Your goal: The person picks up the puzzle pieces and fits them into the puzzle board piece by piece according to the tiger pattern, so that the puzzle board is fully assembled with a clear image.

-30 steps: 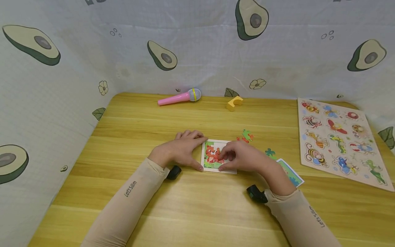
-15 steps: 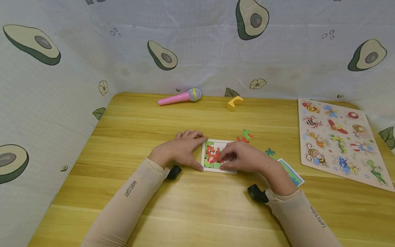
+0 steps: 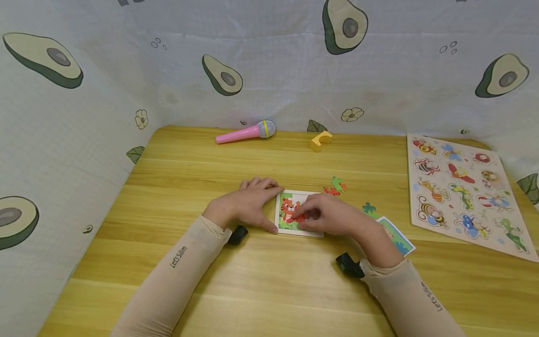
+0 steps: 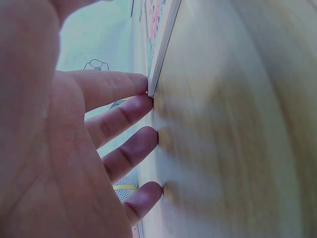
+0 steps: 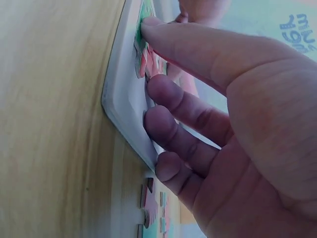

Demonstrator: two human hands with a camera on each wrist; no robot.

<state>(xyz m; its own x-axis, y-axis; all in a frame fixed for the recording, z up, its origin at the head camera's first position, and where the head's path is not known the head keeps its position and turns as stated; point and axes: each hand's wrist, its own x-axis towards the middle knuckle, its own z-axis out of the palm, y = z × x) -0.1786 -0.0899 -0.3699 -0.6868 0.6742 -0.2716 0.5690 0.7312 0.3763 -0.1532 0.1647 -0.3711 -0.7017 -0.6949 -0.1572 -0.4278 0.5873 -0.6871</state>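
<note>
A small white-framed jigsaw tray (image 3: 303, 192) with a partly filled tiger picture (image 3: 288, 209) lies flat on the table. My left hand (image 3: 254, 204) steadies its left side, thumb at the near corner and index fingertip at the far one. In the left wrist view the other fingers (image 4: 136, 148) are spread, tips on the wood. Over the tray's right part is my right hand (image 3: 332, 213), thumb and index finger bent onto a red-and-green puzzle piece (image 5: 144, 64) that sits slightly raised. The right palm hides part of the tray.
Loose red and green puzzle pieces (image 3: 332, 191) lie behind the tray, with a green piece (image 3: 368, 208) and a picture card (image 3: 397, 236) to the right. A large insect peg board (image 3: 448, 220) stands far right. A pink toy microphone (image 3: 237, 135) and yellow block (image 3: 320, 140) lie along the back.
My right index fingertip has slid slightly left across the tiger picture, with the thumb staying near the tray's front edge. The left hand and the tray have kept their places.
</note>
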